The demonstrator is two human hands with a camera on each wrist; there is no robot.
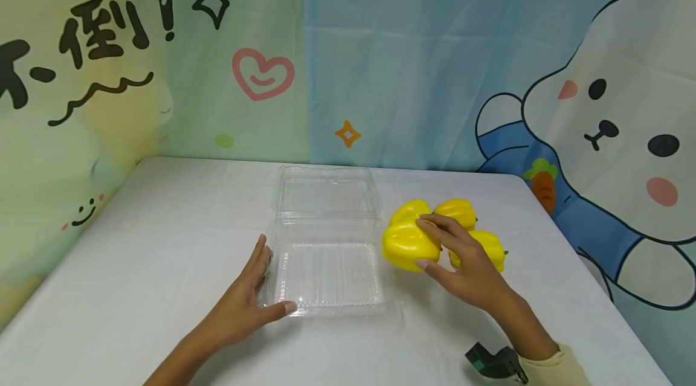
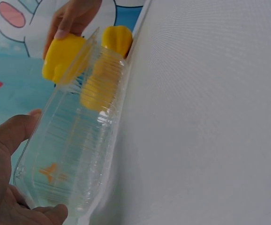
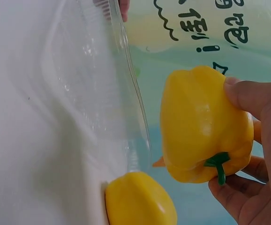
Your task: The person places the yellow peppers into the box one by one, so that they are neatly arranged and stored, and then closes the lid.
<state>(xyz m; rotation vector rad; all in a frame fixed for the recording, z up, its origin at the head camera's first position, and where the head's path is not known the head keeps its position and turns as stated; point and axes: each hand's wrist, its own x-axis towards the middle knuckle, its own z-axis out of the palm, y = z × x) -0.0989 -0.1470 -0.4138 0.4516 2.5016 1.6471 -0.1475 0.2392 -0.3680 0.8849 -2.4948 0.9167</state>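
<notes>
An open clear plastic clamshell box (image 1: 326,271) lies in the middle of the white table (image 1: 163,241), its lid (image 1: 326,193) folded back. My left hand (image 1: 266,283) rests against the box's front left corner, fingers straight along its side and thumb along the front edge. In the left wrist view the left hand (image 2: 13,173) lies against the box (image 2: 74,140). My right hand (image 1: 435,244) grips a yellow bell pepper (image 1: 405,244) just right of the box. In the right wrist view this pepper (image 3: 201,126) is lifted, green stem toward the palm. Three more yellow peppers (image 1: 462,212) lie behind it.
A cartoon-printed cloth (image 1: 380,60) hangs behind and to both sides of the table. The table's right edge (image 1: 598,289) runs close to the peppers. A black wrist device (image 1: 495,363) shows by my right sleeve. Bare tabletop (image 2: 210,117) lies left of the box.
</notes>
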